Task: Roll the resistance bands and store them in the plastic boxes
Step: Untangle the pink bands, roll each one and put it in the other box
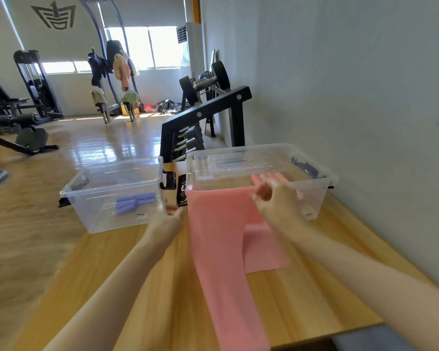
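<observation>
Right hand point(271, 198) has thumb and fingers pinched on the far top edge of the pink band point(221, 239), right corner of it, just in front of the near wall of the right box point(314, 198); left hand point(169, 216) looks pinched at the band's left top corner but blur there, grip not fully clear, fingers curled together around something pink. Band is held up taut between both hands, top edge running left-right, long axis running from the hands toward the near edge of the table point(142, 287) and off the bottom of view, so the sheet hangs and drapes toward the person. A folded part of the band lies flat on the table below the right hand, near right. Right box sits just beyond the right hand, lid point(238, 163) resting on top of it, pink rolls point(269, 177) visible inside at the far side. Left box point(107, 196) open, far left of the left hand, purple rolls point(134, 201) in it. Judgement: rolling starts from this held edge, turning it toward the person along the long axis; both hands equally close to the edge, right hand nearer the box holding pink ones. Dumbbell rack point(208, 117) behind the boxes, grey wall on the right
</observation>
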